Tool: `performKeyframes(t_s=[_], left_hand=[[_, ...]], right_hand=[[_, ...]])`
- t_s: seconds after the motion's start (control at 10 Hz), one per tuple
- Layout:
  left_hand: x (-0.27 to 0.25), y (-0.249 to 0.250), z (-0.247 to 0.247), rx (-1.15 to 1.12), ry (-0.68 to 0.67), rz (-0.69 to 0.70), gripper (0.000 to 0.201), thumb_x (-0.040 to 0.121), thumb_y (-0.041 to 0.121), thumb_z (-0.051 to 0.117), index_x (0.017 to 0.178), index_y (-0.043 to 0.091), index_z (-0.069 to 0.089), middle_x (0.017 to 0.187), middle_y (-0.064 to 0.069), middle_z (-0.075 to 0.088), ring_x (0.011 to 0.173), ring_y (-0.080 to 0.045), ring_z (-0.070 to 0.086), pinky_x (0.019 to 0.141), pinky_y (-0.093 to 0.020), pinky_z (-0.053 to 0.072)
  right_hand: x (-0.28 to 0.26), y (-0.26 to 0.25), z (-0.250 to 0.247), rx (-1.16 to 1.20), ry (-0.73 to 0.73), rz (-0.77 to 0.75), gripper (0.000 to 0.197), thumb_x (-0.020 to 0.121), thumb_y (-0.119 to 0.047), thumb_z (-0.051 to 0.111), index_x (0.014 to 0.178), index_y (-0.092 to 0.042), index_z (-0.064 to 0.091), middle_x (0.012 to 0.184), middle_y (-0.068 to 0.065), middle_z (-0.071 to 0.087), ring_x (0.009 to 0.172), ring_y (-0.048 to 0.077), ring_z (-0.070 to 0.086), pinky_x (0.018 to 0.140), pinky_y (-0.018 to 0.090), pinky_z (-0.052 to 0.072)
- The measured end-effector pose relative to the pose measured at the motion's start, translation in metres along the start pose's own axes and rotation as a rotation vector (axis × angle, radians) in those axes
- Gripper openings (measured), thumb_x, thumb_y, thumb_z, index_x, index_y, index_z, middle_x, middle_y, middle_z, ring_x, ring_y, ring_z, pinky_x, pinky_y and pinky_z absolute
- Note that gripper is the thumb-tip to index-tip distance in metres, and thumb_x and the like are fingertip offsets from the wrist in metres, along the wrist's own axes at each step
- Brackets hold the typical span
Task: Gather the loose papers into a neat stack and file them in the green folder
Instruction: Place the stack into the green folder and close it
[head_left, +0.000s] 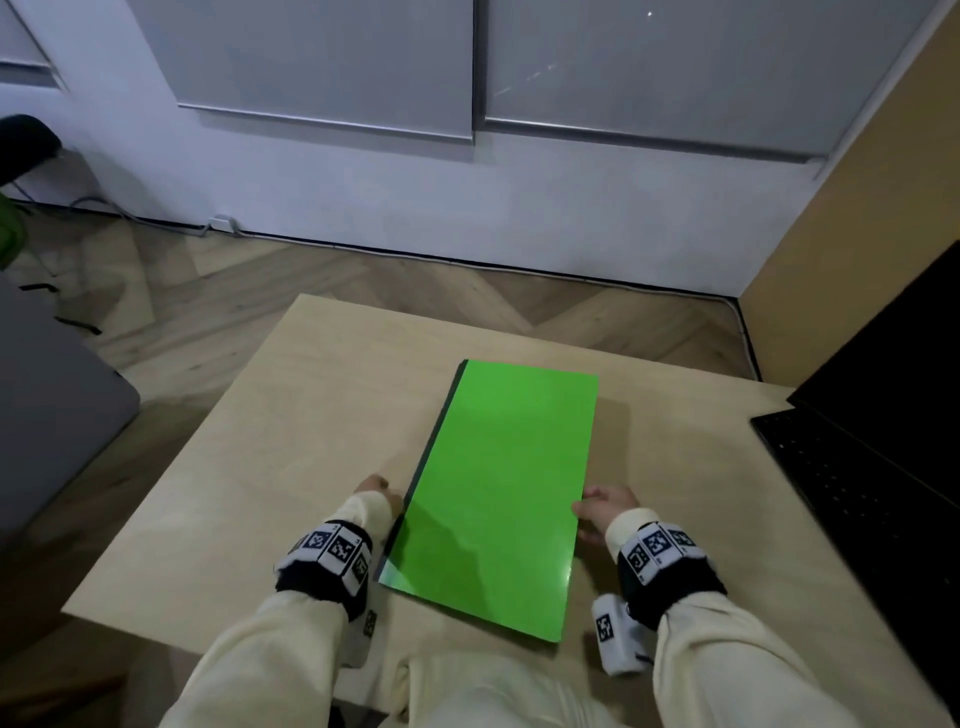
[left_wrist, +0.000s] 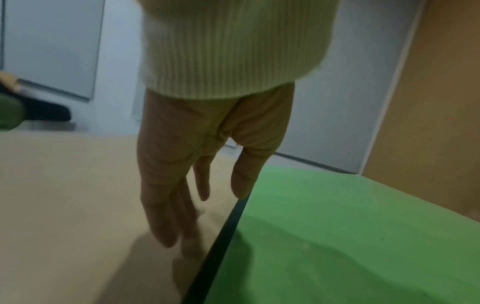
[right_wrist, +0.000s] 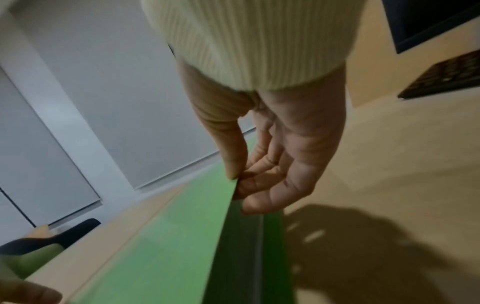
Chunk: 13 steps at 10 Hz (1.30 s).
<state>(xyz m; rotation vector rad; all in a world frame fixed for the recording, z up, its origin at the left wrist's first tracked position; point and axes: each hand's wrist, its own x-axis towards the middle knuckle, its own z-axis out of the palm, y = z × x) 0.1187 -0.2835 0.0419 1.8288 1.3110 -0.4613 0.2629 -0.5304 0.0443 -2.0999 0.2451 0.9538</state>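
Note:
The green folder (head_left: 498, 493) lies on the wooden table (head_left: 291, 415) right in front of me, its dark spine along the left side. My left hand (head_left: 371, 486) stands beside the spine with straight fingers (left_wrist: 161, 205) pointing down at the table, and its thumb touches the folder (left_wrist: 350, 236) at that edge. My right hand (head_left: 602, 506) pinches the right edge of the top cover between thumb and fingers (right_wrist: 259, 197). In the right wrist view the cover (right_wrist: 166, 246) stands a little above the lower flap. No loose papers show anywhere.
An open black laptop (head_left: 857, 467) sits at the table's right side, close to my right arm. A grey surface (head_left: 52, 415) stands to the left beyond the table. Bare tabletop lies left of the folder and behind it.

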Motion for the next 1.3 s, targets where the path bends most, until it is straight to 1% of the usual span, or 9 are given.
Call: performKeyframes(t_s=[0.1,0.2,0.3,0.4,0.5,0.6,1.0,1.1,1.3], left_hand=[[0.008,-0.010,0.016,0.010,-0.015,-0.024,0.043,0.087,0.007,0.056,0.130,0.005,0.050,0.131,-0.019,0.054,0.112,-0.033,0.059,0.092,-0.033,0.050],[0.014,-0.016,0.030,-0.017,-0.039,-0.017,0.034,0.085,0.005,0.058,0.119,0.008,0.056,0.117,-0.014,0.057,0.091,-0.025,0.054,0.080,-0.025,0.047],[0.016,-0.018,0.035,-0.063,-0.037,-0.029,0.021,0.082,0.002,0.062,0.101,0.010,0.060,0.079,-0.004,0.056,0.072,-0.020,0.054,0.074,-0.024,0.049],[0.017,-0.018,0.037,-0.129,-0.050,-0.029,0.025,0.081,0.006,0.069,0.104,0.006,0.059,0.071,-0.002,0.055,0.062,-0.017,0.054,0.063,-0.025,0.052],[0.022,-0.018,0.037,-0.125,-0.043,-0.040,0.038,0.083,0.016,0.068,0.118,0.002,0.060,0.106,-0.014,0.067,0.092,-0.026,0.062,0.090,-0.032,0.052],[0.029,-0.020,0.031,-0.125,0.005,-0.043,0.040,0.085,0.018,0.066,0.121,0.002,0.061,0.123,-0.015,0.064,0.113,-0.029,0.061,0.100,-0.033,0.048],[0.063,-0.006,-0.014,-0.093,0.010,0.058,0.035,0.086,0.010,0.062,0.121,0.006,0.061,0.123,-0.014,0.064,0.110,-0.028,0.062,0.100,-0.032,0.049],[0.074,-0.008,-0.015,-0.088,0.001,0.098,0.030,0.084,0.006,0.060,0.114,0.009,0.065,0.117,-0.013,0.067,0.097,-0.026,0.064,0.090,-0.027,0.051],[0.084,-0.016,-0.017,-0.071,-0.072,0.120,0.028,0.082,0.004,0.061,0.109,0.006,0.068,0.106,-0.013,0.070,0.085,-0.022,0.061,0.083,-0.023,0.049]], right_hand=[[0.011,0.016,0.005,-0.071,0.071,0.016,0.035,0.085,0.003,0.054,0.119,0.001,0.061,0.099,0.014,0.060,0.090,0.029,0.058,0.091,0.037,0.052],[0.015,0.022,0.007,-0.158,0.121,0.040,0.034,0.087,0.001,0.049,0.118,0.002,0.062,0.118,0.019,0.065,0.109,0.034,0.060,0.098,0.037,0.047],[0.012,0.025,0.013,-0.263,0.080,0.067,0.040,0.088,-0.004,0.047,0.126,0.007,0.055,0.125,0.020,0.061,0.112,0.035,0.060,0.095,0.033,0.049],[0.008,0.024,0.021,-0.319,0.057,0.086,0.039,0.087,-0.004,0.048,0.123,0.009,0.052,0.114,0.021,0.062,0.108,0.034,0.062,0.077,0.029,0.051],[0.003,0.025,0.029,-0.321,0.074,0.107,0.042,0.085,-0.004,0.050,0.127,0.007,0.048,0.124,0.022,0.058,0.111,0.035,0.059,0.088,0.036,0.052],[0.007,0.029,0.038,-0.229,0.073,0.092,0.044,0.083,-0.001,0.048,0.127,0.002,0.053,0.122,0.018,0.062,0.104,0.034,0.061,0.091,0.041,0.053],[0.015,-0.026,0.065,-0.145,0.072,0.103,0.051,0.088,0.003,0.048,0.138,0.000,0.044,0.137,0.019,0.051,0.117,0.034,0.054,0.096,0.036,0.048],[0.021,-0.024,0.064,-0.143,0.079,0.071,0.046,0.088,0.003,0.048,0.134,0.001,0.049,0.131,0.019,0.057,0.096,0.024,0.053,0.080,0.022,0.040],[0.007,-0.024,0.063,-0.081,0.126,0.000,0.045,0.086,0.002,0.052,0.130,-0.003,0.053,0.126,0.016,0.060,0.097,0.025,0.056,0.084,0.028,0.045]])
